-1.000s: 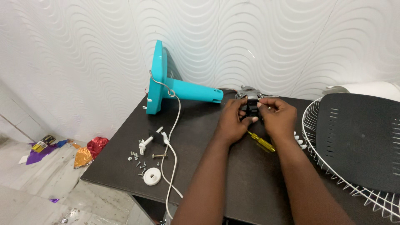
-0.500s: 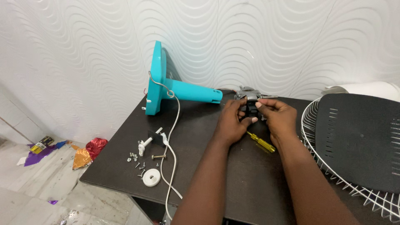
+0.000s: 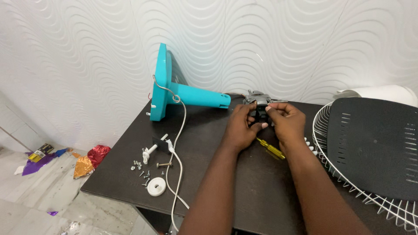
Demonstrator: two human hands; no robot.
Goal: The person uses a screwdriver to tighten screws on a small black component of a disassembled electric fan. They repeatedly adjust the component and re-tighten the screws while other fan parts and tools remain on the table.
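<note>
Grey metal and black plastic make up the one small motor unit point(image 3: 258, 105) that both hands close on near the back edge of the dark worktop point(image 3: 209, 143). The left hand point(image 3: 240, 126) wraps its grip tight around the unit's near left side, and the right hand point(image 3: 285, 119) pinches it from the right with fingertips curled over the top; most of the unit is hidden behind the fingers, so its shape is hard to make out. One yellow-handled screwdriver point(image 3: 271, 149) lies on the worktop just under the right wrist, its tip covered by the left hand. One turquoise fan stand point(image 3: 174, 89) lies on its side toward the back left corner, its tube pointing at the hands. One white cord point(image 3: 177, 152) runs from it to the front edge and drops out of sight. Near the front left corner sit one white round disc point(image 3: 156, 186), one white plug point(image 3: 152, 150) and a scatter of small screws point(image 3: 141, 167), too small to count. One white wire fan guard point(image 3: 348, 174) with one black panel point(image 3: 374, 143) on it lies at the right edge, cut off by the frame.
</note>
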